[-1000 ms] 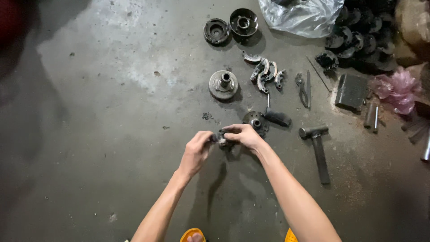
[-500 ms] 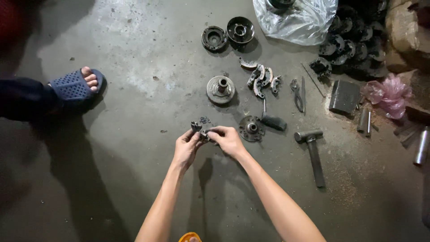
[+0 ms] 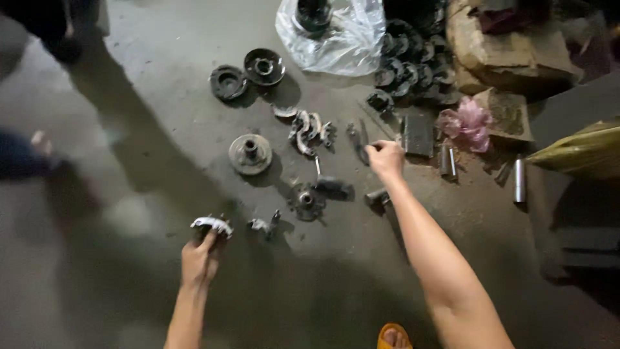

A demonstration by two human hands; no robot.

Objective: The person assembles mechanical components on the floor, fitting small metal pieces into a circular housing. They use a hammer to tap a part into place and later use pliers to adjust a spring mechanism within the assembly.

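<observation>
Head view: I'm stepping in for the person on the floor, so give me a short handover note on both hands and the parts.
Left hand: holds a curved metal shoe by its fingertips, low over the concrete floor.
Right hand: reaches out to the pliers; whether it grips them is unclear.
Parts: a small metal piece lies beside the left hand, a round hub and a flanged disc further up, more curved shoes in a heap.
Done: one shoe is separate from the rest.
Left: the other parts lie loose.
</observation>
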